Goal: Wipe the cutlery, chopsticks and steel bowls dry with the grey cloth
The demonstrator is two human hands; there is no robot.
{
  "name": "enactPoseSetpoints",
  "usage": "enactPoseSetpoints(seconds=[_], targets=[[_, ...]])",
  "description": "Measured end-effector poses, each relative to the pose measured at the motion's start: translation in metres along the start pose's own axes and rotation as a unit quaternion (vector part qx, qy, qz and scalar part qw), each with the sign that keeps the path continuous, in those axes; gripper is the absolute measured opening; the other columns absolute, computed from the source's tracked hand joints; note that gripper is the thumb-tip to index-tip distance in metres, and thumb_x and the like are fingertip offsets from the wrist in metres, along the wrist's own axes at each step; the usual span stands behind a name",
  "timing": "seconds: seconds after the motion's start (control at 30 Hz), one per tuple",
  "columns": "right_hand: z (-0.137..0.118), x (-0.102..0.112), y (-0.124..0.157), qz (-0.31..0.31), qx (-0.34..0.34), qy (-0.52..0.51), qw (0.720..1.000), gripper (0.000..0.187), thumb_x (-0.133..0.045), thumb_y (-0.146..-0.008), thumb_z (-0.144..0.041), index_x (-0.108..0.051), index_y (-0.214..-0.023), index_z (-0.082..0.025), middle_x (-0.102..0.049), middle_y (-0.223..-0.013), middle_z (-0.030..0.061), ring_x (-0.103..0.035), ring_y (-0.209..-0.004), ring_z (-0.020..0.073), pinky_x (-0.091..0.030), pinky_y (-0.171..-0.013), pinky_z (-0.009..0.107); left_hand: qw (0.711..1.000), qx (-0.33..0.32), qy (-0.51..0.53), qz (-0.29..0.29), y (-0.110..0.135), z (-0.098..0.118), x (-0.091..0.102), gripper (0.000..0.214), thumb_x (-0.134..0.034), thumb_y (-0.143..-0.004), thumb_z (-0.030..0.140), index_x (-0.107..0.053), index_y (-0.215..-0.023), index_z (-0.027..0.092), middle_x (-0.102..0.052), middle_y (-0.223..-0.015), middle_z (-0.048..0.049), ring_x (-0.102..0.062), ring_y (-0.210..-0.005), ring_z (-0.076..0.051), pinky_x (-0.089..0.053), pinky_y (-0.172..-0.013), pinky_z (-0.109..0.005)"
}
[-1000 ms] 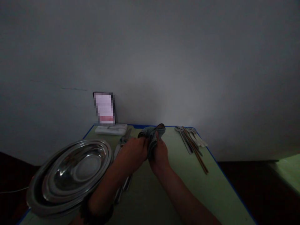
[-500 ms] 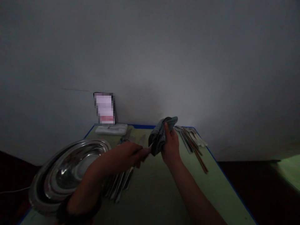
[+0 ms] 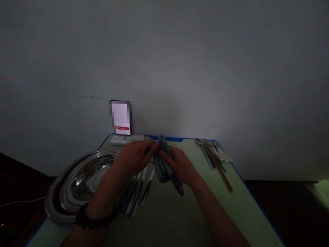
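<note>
Over the middle of a green table [image 3: 231, 212], my two hands meet around a grey cloth [image 3: 163, 168]. My right hand [image 3: 180, 164] is closed round the cloth, which hangs down below it. My left hand [image 3: 135, 156] is pinched at the cloth's top edge; it seems to grip a thin utensil that the cloth hides. Below my left hand lies a bundle of metal cutlery [image 3: 136, 192].
Stacked steel oval plates [image 3: 77, 185] sit at the table's left edge. Chopsticks and spoons [image 3: 214, 156] lie at the far right. A phone [image 3: 120, 116] stands on a white base against the wall. The scene is dim.
My hands, apart half a second ago with the cloth raised to the right, have come back together. The cloth now hangs lower between them. The view has shifted slightly.
</note>
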State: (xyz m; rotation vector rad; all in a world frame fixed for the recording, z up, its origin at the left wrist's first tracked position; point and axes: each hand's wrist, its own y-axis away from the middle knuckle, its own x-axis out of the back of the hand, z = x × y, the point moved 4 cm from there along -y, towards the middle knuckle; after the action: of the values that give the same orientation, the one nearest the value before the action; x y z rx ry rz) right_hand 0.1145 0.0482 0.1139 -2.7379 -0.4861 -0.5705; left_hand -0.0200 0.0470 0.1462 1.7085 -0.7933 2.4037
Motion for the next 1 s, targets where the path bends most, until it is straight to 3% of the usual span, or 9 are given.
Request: enactPoseSetpoints(seconds=[0.17,0.23,0.37,0.47,0.53,0.63,0.73,0.87,1.0], targets=[[0.004,0.017,0.008,-0.122,-0.012,0.036,0.992,0.028,-0.044,-0.086,-0.04,-0.05,-0.071,-0.018,-0.053,-0.068,-0.0009,-0.047,-0.063,0.0109,-0.035,-0.058,0.024,0.98,0.162,-0.046,0.108,0.007,-0.038,0.022,0.045,-0.027,-0.088,0.044,-0.06,-0.074,0.017,-0.062,-0.061,-0.0039,-0.056,-0.056,-0.016,-0.034,-0.052,-0.025],[0.006,0.028,0.013,-0.148,-0.012,0.06,0.987,0.029,-0.044,-0.086,-0.042,-0.049,-0.071,-0.018,-0.051,-0.066,-0.0015,-0.046,-0.062,0.0106,-0.034,-0.057,0.024,0.977,0.18,-0.026,0.107,0.009,-0.045,0.027,0.045,-0.028,-0.087,0.046,-0.059,-0.072,0.017,-0.061,-0.059,-0.0032,-0.055,-0.055,-0.016,-0.034,-0.051,-0.024],[0.006,0.04,0.016,-0.139,-0.013,0.105,0.985,0.029,-0.043,-0.086,-0.042,-0.05,-0.071,-0.018,-0.052,-0.065,-0.0013,-0.046,-0.062,0.0111,-0.034,-0.057,0.024,0.992,0.105,0.07,0.011,0.007,-0.032,0.021,0.042,-0.029,-0.088,0.044,-0.058,-0.075,0.017,-0.058,-0.057,0.0,-0.051,-0.05,-0.012,-0.034,-0.05,-0.023],[0.004,0.034,0.013,-0.127,0.005,0.115,0.985,0.027,-0.041,-0.088,-0.037,-0.05,-0.073,-0.017,-0.054,-0.069,-0.0002,-0.047,-0.063,0.0114,-0.034,-0.059,0.024,0.99,0.034,0.108,-0.082,0.004,-0.009,0.006,0.04,-0.028,-0.09,0.04,-0.058,-0.077,0.017,-0.057,-0.057,0.0009,-0.05,-0.051,-0.012,-0.035,-0.051,-0.023],[0.004,0.026,0.01,-0.113,0.013,0.115,0.987,0.025,-0.041,-0.088,-0.035,-0.049,-0.073,-0.017,-0.054,-0.067,-0.0003,-0.047,-0.063,0.0113,-0.033,-0.058,0.024,0.989,0.005,0.102,-0.106,0.002,0.005,-0.003,0.039,-0.028,-0.09,0.037,-0.059,-0.078,0.016,-0.06,-0.063,-0.0012,-0.052,-0.055,-0.012,-0.036,-0.054,-0.023],[0.01,0.018,0.006,-0.08,-0.002,0.101,0.992,0.027,-0.041,-0.088,-0.036,-0.049,-0.071,-0.017,-0.052,-0.065,-0.0007,-0.046,-0.061,0.011,-0.032,-0.057,0.024,0.992,-0.004,0.076,-0.098,0.0,0.014,-0.012,0.038,-0.029,-0.09,0.034,-0.06,-0.078,0.016,-0.063,-0.067,-0.0034,-0.055,-0.058,-0.013,-0.036,-0.055,-0.024],[0.011,0.015,0.005,-0.068,-0.008,0.072,0.995,0.027,-0.041,-0.088,-0.036,-0.048,-0.071,-0.017,-0.052,-0.066,-0.0005,-0.046,-0.062,0.0108,-0.033,-0.058,0.024,0.995,0.023,0.051,-0.076,-0.002,0.01,-0.012,0.04,-0.029,-0.09,0.036,-0.062,-0.077,0.016,-0.062,-0.063,-0.0031,-0.054,-0.056,-0.014,-0.034,-0.054,-0.025],[0.008,0.023,0.009,-0.098,-0.015,0.067,0.993,0.028,-0.042,-0.087,-0.039,-0.048,-0.07,-0.017,-0.05,-0.065,-0.0013,-0.044,-0.061,0.0102,-0.033,-0.057,0.023,0.993,0.114,0.034,0.009,-0.001,-0.013,0.006,0.044,-0.03,-0.087,0.042,-0.063,-0.074,0.017,-0.061,-0.059,-0.0021,-0.054,-0.054,-0.015,-0.034,-0.053,-0.025],[0.011,0.047,0.014,-0.119,-0.013,0.097,0.988,0.03,-0.043,-0.086,-0.042,-0.048,-0.069,-0.018,-0.05,-0.065,-0.0014,-0.045,-0.061,0.011,-0.034,-0.057,0.023,0.972,0.217,0.058,0.064,0.01,-0.041,0.028,0.046,-0.032,-0.085,0.047,-0.062,-0.068,0.017,-0.056,-0.052,0.0001,-0.051,-0.049,-0.013,-0.034,-0.049,-0.024]])
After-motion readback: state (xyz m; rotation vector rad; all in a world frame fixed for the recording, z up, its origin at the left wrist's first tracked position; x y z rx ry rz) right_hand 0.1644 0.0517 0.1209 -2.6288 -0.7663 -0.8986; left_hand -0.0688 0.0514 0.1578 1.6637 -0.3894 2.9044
